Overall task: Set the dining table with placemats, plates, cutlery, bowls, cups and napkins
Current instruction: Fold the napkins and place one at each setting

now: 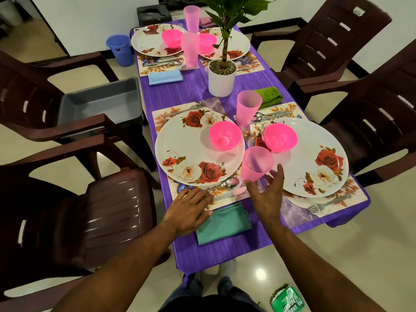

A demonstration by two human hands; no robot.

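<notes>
Green "DELIGHT" packet (288, 299) on floor

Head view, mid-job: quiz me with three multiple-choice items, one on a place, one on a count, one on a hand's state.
1. Where does the folded teal cloth napkin lie?
A. On a plate
B. On the purple tablecloth at the near edge
C. In the grey plastic tub

2. How many bright pink plastic bowls are on the table?
A. Two
B. Four
C. Six

3. What is the left hand doing?
A. Resting flat, fingers straight
B. Lifting a fork
C. Gripping a cup

Answers: 1 B, it lies below the near-left floral placemat. 2 B, one sits on each plate. 3 A, its palm is down over the placemat's edge and the napkin.
</notes>
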